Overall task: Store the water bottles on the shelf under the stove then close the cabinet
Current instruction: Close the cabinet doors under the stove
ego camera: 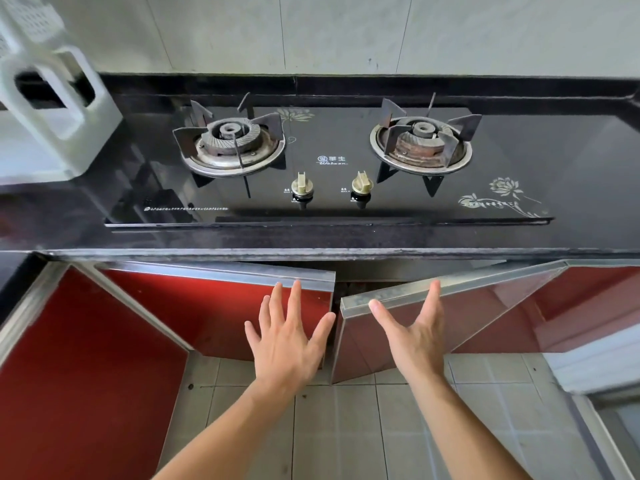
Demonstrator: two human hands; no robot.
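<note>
Both my forearms reached out over the floor tiles. My left hand (287, 337) lay flat, fingers spread wide, on the left door (214, 299). My right hand (414, 330), equally splayed, pressed the right door (485, 306), which stood ajar. No bottles showed.

The black glass stove (329, 161) carries a small round logo with two Chinese characters, the second reading "生", between its burners; the script line beneath and the knob markings are illegible.
</note>
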